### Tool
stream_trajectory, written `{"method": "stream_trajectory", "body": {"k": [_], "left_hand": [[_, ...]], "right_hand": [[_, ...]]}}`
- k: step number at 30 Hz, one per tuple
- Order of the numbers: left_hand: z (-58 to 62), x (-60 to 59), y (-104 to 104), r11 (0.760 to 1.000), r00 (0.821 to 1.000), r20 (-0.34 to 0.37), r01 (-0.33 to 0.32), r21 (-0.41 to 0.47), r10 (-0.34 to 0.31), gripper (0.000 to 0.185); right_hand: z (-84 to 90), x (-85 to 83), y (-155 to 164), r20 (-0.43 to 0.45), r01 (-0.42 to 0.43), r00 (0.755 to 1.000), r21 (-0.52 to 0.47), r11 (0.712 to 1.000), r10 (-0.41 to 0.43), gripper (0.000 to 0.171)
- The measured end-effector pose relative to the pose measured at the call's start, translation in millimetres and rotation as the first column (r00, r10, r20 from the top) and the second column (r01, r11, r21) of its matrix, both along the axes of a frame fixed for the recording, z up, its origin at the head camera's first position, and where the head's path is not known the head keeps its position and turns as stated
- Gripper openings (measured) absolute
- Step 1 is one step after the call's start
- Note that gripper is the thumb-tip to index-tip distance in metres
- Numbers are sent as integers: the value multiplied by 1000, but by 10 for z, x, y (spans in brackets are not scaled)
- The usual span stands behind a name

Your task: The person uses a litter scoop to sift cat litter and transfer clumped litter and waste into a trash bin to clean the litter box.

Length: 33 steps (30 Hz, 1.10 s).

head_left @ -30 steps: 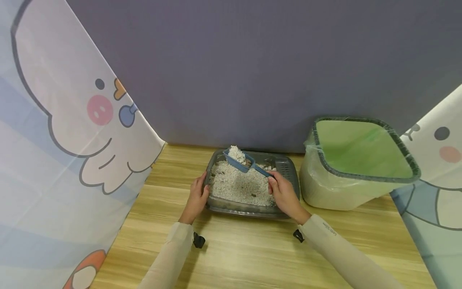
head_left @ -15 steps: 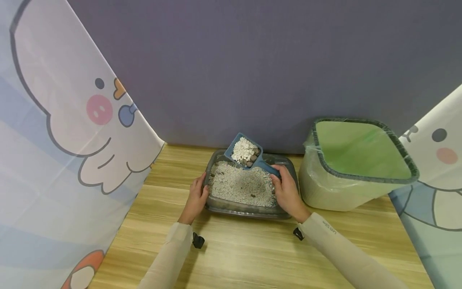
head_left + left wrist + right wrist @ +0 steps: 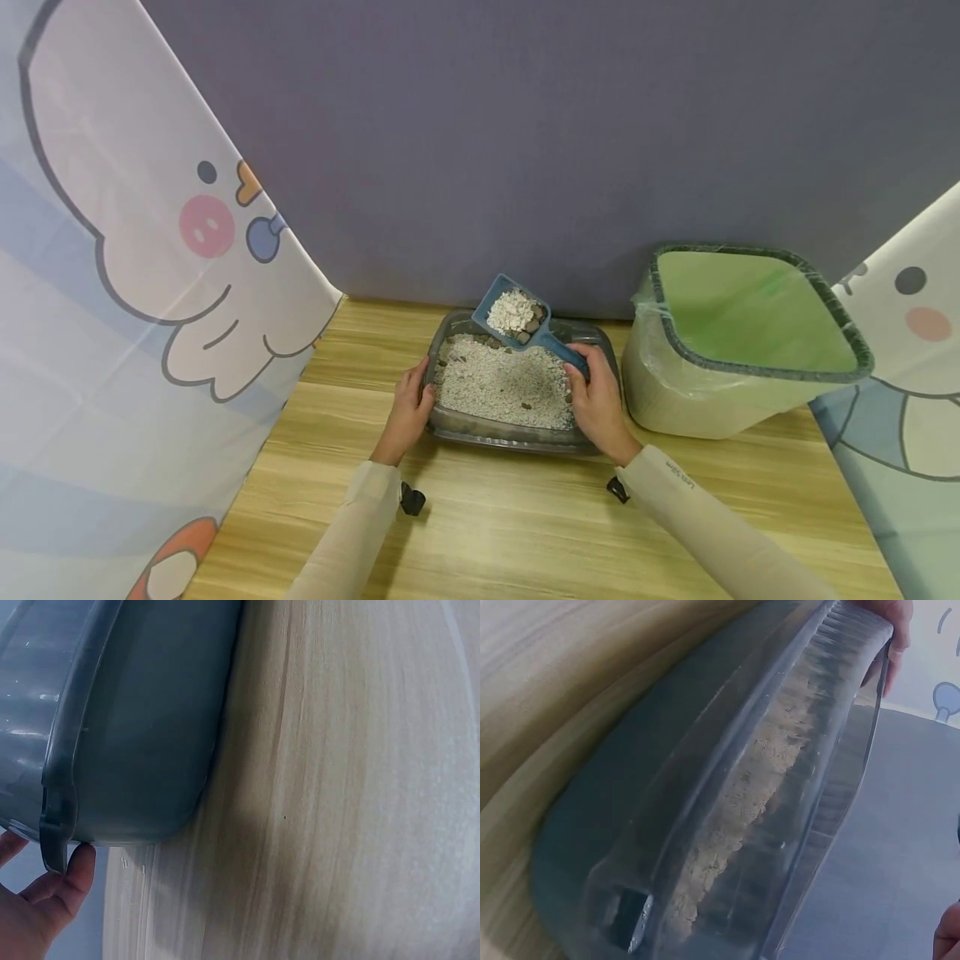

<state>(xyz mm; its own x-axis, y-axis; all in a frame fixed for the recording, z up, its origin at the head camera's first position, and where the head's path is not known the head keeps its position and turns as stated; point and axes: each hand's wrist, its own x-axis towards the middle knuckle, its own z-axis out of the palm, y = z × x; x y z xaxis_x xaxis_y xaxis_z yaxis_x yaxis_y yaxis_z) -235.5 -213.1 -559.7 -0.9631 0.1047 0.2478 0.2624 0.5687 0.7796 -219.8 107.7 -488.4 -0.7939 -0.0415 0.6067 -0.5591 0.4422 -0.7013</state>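
On the pale wooden tabletop (image 3: 525, 517), a grey translucent plastic litter tray (image 3: 517, 436) sits near the far edge, in front of a plain grey-violet backdrop (image 3: 525, 125). Pale granular litter (image 3: 502, 392) with dark lumps covers the tray floor. Just right of the tray stands a square pale green plastic bin (image 3: 750, 333) with a dark green rim and a clear liner; the 2 are close, and contact cannot be told. Cartoon-printed fabric panels close off both sides: 1 on the left (image 3: 135, 292), 1 on the right (image 3: 907, 350). Nothing stands between the tray and the bin opening.

Left hand (image 3: 407, 414): placed on the tray's left rim. The left wrist view shows the fingers (image 3: 75, 874) slightly curled with the tips against the underside of the rim lip; the thumb side lies over the rim in the head view. The tray (image 3: 127, 727) rests flat on the tabletop (image 3: 360, 780).

Right hand (image 3: 597, 398): fingers wrapped closed around the handle of a blue plastic slotted scoop (image 3: 517, 312). The scoop is raised above the tray's far half, bowl tilted up and away, carrying a heap of pale litter and several dark lumps. The handle runs down right into the grip.

Right wrist view: the tray wall (image 3: 705, 825) and litter line fill the frame; the left hand's fingertips (image 3: 892, 630) show at the far rim.
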Motion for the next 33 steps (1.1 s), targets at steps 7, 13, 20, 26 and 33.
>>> {"method": "stream_trajectory", "body": {"k": [7,13,20,26,33], "left_hand": [[9,5,2,1000,1000,-7,-4,1,4,51],[5,5,2,1000,1000,-10,-7,-21,7,52],[10,7,10,1000,1000,-22,-12,-25,11,52],[12,5,5,1000,1000,-30,-9,-23,8,52],[0,4,1,999,1000,-18,-8,-32,7,52]], "right_hand": [[-11,47,-4,65,14,998,25,1000,-16,29],[-10,59,6,82,-3,997,39,999,0,28],[16,35,33,44,21,999,70,997,-24,26],[53,31,39,-5,15,1000,84,996,-15,28],[18,9,62,-105,76,992,94,993,-66,33]]}}
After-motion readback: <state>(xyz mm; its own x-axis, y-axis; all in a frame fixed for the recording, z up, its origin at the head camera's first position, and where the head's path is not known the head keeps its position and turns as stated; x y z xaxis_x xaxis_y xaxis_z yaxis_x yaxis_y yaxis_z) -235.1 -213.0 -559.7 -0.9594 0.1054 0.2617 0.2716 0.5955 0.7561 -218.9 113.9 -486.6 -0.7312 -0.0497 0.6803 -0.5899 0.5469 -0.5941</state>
